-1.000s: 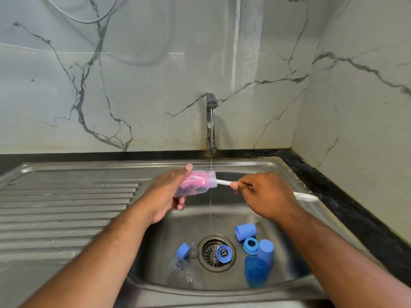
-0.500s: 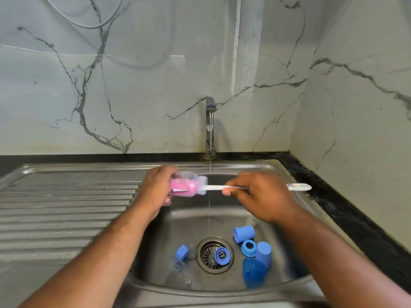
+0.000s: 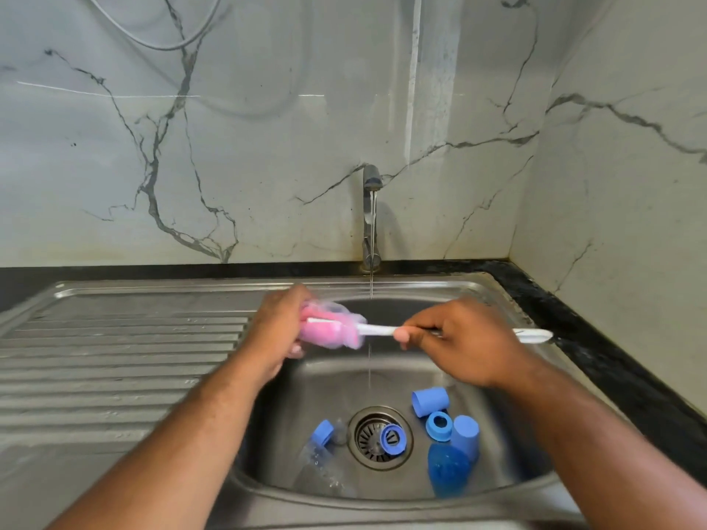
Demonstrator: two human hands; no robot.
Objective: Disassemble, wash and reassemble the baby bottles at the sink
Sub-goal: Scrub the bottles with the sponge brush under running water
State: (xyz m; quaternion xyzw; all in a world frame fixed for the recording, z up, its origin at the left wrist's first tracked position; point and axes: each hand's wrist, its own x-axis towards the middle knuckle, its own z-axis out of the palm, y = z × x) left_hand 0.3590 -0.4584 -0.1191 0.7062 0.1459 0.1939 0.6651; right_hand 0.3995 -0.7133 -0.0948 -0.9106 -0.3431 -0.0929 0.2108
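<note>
My left hand (image 3: 275, 327) grips a clear bottle (image 3: 333, 330) held on its side over the sink basin, with a pink sponge brush head inside it. My right hand (image 3: 463, 342) pinches the white brush handle (image 3: 378, 330), which sticks out past my wrist to the right. A thin stream of water falls from the tap (image 3: 370, 216) just right of the bottle's mouth. On the basin floor lie a clear bottle with a blue collar (image 3: 323, 457), a blue bottle (image 3: 447, 470), two blue caps (image 3: 429, 401) (image 3: 466, 434) and two blue rings (image 3: 439, 425) (image 3: 392, 439).
The steel sink (image 3: 497, 503) has a round drain strainer (image 3: 369, 439) in the middle of the basin. A ribbed draining board (image 3: 114, 357) extends to the left. A black counter edge (image 3: 612, 361) runs along the right, with marble walls behind.
The brush has gone deeper into the bottle and its handle has levelled out. My left hand with the bottle has shifted slightly left, away from the water stream.
</note>
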